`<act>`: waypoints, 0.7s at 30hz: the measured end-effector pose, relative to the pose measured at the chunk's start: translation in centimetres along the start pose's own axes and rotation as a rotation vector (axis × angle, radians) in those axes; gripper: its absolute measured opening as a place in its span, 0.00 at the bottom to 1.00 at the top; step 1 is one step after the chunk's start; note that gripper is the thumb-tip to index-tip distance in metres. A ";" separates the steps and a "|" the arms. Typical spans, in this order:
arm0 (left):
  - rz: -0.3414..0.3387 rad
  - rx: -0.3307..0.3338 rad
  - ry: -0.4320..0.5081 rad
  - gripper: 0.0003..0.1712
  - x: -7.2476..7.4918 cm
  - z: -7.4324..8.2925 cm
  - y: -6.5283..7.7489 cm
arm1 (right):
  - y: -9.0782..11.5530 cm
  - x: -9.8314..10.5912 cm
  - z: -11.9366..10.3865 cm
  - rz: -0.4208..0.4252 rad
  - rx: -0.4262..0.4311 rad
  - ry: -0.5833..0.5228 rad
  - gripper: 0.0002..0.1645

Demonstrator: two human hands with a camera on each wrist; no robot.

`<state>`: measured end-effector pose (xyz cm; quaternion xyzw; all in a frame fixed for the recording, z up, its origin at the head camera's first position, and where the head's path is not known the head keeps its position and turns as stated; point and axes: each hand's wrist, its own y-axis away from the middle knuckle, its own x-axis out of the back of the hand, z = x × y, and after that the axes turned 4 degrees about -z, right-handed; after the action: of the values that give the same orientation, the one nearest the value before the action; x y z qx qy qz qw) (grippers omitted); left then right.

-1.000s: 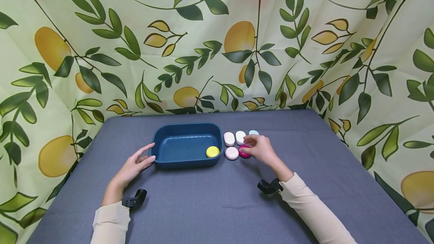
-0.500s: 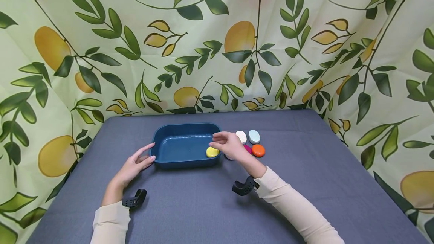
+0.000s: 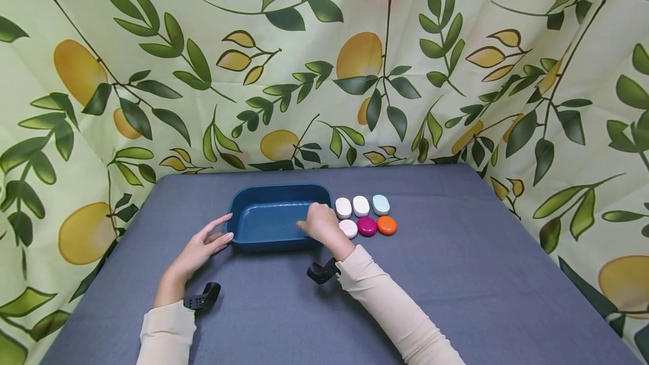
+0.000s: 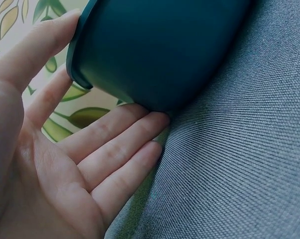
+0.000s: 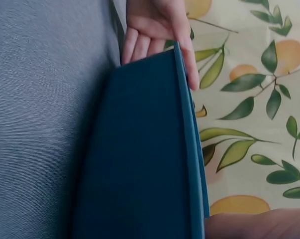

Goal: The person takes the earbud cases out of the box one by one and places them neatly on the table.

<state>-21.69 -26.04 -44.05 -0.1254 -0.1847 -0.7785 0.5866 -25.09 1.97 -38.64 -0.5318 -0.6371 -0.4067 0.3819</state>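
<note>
My left hand (image 3: 201, 245) touches the left end of a dark blue rectangular container (image 3: 269, 245). In the left wrist view, the thumb meets the rim and the nearly straight fingers (image 4: 121, 152) lie against the outer wall, low down. My right hand (image 3: 323, 223) reaches over the front rim into the container's right end, its knuckles up. Its fingertips are hidden, and so is the spot beneath it where a small round yellow piece lay. In the right wrist view the container's wall (image 5: 140, 149) covers those fingers.
Right of the container sit small rounded pieces in two rows: pale pink (image 3: 343, 208), white (image 3: 361, 207) and light blue (image 3: 381, 205) behind, pinkish white (image 3: 348, 228), magenta (image 3: 367, 226) and orange (image 3: 387, 225) in front. A leaf-patterned cloth (image 3: 304, 100) hangs behind the grey table (image 3: 263, 314).
My right hand has moved left from above the small pieces into the container, uncovering the orange and magenta ones and covering the yellow one. The left hand has stayed put.
</note>
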 end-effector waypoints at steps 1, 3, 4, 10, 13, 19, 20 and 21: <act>0.001 -0.001 0.002 0.37 0.0 0.0 0.0 | -0.1 0.0 -0.1 -0.007 -0.009 0.011 0.26; 0.002 -0.006 0.010 0.36 0.0 0.0 0.0 | -0.3 -0.1 -0.2 -0.024 -0.025 0.027 0.26; 0.002 -0.009 0.014 0.36 -0.1 0.0 0.0 | -0.4 -0.1 -0.2 -0.036 -0.032 0.027 0.26; 0.000 -0.012 0.013 0.37 0.0 0.1 0.0 | -1.0 -0.1 -0.1 -0.091 -0.031 -0.063 0.21; 0.003 -0.004 0.005 0.37 0.2 0.2 0.1 | -1.4 0.1 0.0 -0.107 -0.033 -0.184 0.21; -0.004 0.008 -0.008 0.37 0.1 0.3 0.1 | -2.2 -0.4 1.0 -0.136 -0.047 -0.460 0.23; -0.005 0.009 -0.007 0.37 0.1 0.2 0.1 | -2.3 -0.5 1.1 -0.127 -0.044 -0.474 0.24; -0.006 0.009 -0.006 0.37 0.1 0.2 0.1 | -2.3 -0.6 1.2 -0.113 -0.042 -0.467 0.29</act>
<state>-21.67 -26.08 -43.84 -0.1244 -0.1904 -0.7791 0.5841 -27.34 2.61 -39.87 -0.5827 -0.7284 -0.3065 0.1895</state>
